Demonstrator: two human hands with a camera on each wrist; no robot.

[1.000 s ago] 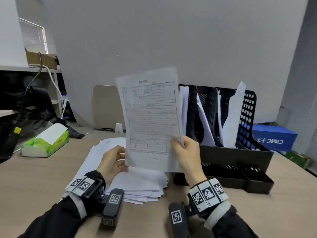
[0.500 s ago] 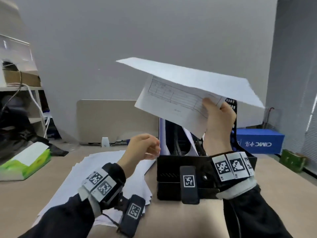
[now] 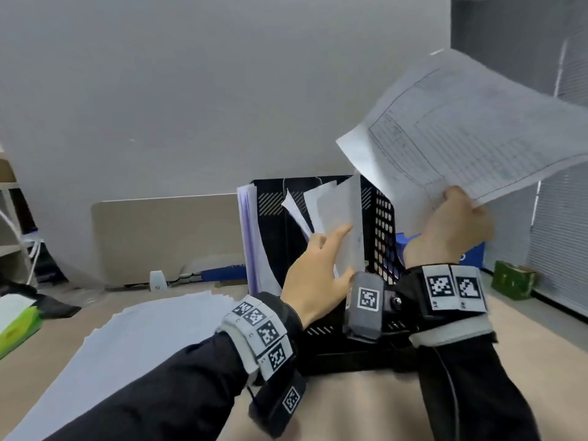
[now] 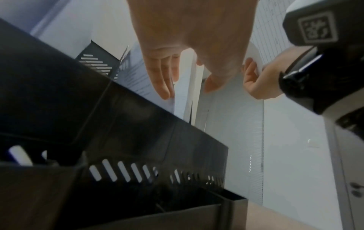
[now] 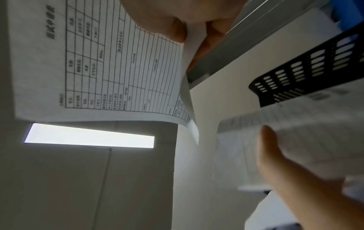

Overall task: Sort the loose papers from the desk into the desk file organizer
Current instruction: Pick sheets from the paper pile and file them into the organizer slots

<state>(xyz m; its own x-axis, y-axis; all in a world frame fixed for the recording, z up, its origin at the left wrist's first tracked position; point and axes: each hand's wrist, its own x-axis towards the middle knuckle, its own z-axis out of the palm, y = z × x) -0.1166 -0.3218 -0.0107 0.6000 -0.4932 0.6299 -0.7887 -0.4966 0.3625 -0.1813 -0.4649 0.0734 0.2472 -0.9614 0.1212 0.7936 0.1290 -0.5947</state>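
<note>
My right hand (image 3: 458, 202) pinches the lower edge of a printed form sheet (image 3: 477, 132) and holds it up, tilted, above and right of the black file organizer (image 3: 385, 224). In the right wrist view the thumb and fingers of that hand (image 5: 189, 31) clamp the form (image 5: 98, 62). My left hand (image 3: 334, 237) reaches into the organizer with straight fingers (image 4: 163, 84) against the white standing sheets (image 3: 337, 211), thumb on their other side. The loose paper stack (image 3: 143, 338) lies on the desk at left.
A thick bundle of papers (image 3: 251, 237) stands in the organizer's left slot. A blue box (image 3: 474, 253) and a small green box (image 3: 512, 281) sit behind at right. A green tissue pack (image 3: 16, 326) lies far left. A grey wall backs the desk.
My right hand has swung the form up and to the right, off the organizer's top. My left hand has left the desk stack and reached in among the standing sheets.
</note>
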